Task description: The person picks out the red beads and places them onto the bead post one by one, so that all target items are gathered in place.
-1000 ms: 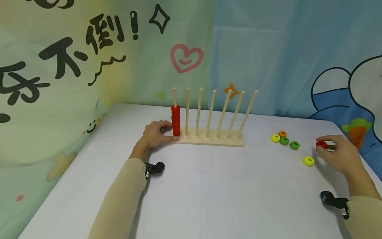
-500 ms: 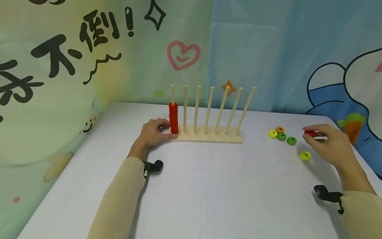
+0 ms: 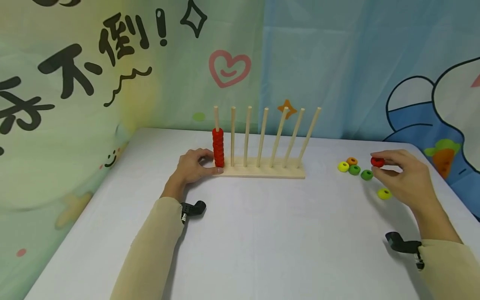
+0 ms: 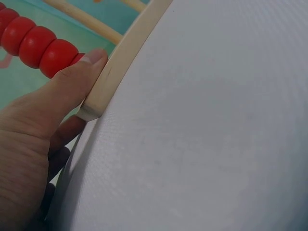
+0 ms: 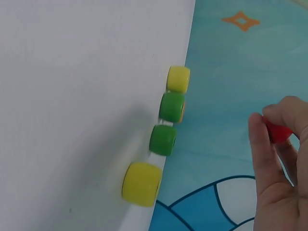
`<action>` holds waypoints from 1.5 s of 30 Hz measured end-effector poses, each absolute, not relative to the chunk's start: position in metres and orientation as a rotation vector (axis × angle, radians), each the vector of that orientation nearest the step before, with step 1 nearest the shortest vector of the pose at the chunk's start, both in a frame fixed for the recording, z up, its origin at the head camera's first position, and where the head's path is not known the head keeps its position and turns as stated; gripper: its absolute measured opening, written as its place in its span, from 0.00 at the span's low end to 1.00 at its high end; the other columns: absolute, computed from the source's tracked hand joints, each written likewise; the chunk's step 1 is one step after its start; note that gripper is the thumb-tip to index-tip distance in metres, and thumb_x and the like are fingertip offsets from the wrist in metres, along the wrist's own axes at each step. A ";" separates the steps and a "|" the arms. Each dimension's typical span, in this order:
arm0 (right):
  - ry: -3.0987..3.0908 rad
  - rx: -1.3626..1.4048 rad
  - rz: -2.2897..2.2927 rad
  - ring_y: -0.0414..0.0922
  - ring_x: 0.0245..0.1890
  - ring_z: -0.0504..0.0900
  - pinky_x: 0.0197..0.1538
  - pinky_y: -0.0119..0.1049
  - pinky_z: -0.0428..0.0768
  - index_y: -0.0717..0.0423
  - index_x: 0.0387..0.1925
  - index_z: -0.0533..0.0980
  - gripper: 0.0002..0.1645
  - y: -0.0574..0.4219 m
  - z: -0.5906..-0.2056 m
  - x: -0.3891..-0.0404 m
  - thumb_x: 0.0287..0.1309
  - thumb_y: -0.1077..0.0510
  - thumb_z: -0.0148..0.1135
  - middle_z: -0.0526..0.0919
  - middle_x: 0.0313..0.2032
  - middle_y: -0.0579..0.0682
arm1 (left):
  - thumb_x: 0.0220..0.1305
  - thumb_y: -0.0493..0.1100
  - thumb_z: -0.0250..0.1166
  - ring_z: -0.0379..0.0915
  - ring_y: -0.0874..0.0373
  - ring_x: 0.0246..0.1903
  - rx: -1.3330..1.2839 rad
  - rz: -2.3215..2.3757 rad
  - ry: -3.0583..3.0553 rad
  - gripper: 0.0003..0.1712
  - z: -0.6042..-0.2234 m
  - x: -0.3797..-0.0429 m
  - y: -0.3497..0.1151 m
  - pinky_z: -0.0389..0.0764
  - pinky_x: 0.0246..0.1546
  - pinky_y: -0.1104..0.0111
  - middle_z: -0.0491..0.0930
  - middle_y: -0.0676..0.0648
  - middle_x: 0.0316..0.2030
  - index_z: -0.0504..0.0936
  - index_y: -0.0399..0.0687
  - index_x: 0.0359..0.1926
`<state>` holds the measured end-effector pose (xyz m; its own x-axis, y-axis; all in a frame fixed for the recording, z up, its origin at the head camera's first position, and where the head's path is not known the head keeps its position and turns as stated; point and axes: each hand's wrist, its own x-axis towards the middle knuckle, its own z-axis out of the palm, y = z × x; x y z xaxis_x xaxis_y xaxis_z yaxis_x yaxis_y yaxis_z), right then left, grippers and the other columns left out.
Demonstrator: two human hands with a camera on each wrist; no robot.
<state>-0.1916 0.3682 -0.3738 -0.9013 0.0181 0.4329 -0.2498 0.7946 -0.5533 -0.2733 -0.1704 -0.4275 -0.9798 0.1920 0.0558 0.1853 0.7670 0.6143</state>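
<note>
My left hand [image 3: 192, 167] grips the left end of a wooden bead stand [image 3: 258, 171], its thumb lying along the front of the base [image 4: 111, 72]. A stack of red beads [image 3: 218, 148] fills much of the leftmost peg, beside that hand; the other pegs are bare. Over on the right, my right hand [image 3: 406, 177] pinches a single red bead [image 3: 377, 162] between thumb and fingertips, raised above the table. In the right wrist view the fingers partly cover this red bead [image 5: 278, 132].
Loose beads lie below and left of my right hand: a yellow bead [image 3: 343, 166], an orange bead [image 3: 351, 161], two green beads, one of them a green bead [image 3: 367, 175] nearer the hand, and another yellow bead [image 3: 384, 193]. A printed cloth [image 3: 307, 62] hangs behind the white table [image 3: 270, 233].
My right hand has risen from the table's right side and moved left with the red bead. My left hand stays at the stand's end. The head view has shifted slightly.
</note>
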 end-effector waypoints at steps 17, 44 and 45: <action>-2.432 0.330 0.948 0.30 0.42 0.73 0.40 0.12 0.71 0.56 0.52 0.81 0.22 0.335 -0.369 -0.193 0.54 0.65 0.72 0.77 0.47 0.44 | 0.48 0.69 0.73 0.68 0.52 0.57 0.337 1.018 2.944 0.33 -0.426 -0.275 -0.172 0.66 0.60 0.51 0.79 0.53 0.54 0.82 0.60 0.53; -2.285 0.607 1.130 0.39 0.41 0.75 0.38 0.18 0.76 0.69 0.46 0.81 0.19 0.266 -0.324 -0.182 0.49 0.77 0.68 0.77 0.41 0.59 | 0.49 0.69 0.72 0.67 0.53 0.55 0.358 0.985 2.959 0.33 -0.429 -0.274 -0.173 0.65 0.58 0.51 0.79 0.54 0.53 0.82 0.61 0.53; -2.275 0.602 1.141 0.39 0.41 0.75 0.38 0.19 0.76 0.69 0.47 0.81 0.19 0.263 -0.323 -0.182 0.49 0.77 0.68 0.77 0.41 0.58 | 0.49 0.69 0.72 0.67 0.52 0.55 0.364 0.983 2.961 0.33 -0.428 -0.274 -0.172 0.64 0.59 0.51 0.79 0.54 0.53 0.82 0.61 0.53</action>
<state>-0.1817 0.2632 -0.3235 -0.7659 -0.1542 0.6242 -0.5925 0.5462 -0.5921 -0.2742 -0.1723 -0.4277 -0.9731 0.2189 0.0717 0.2183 0.7773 0.5900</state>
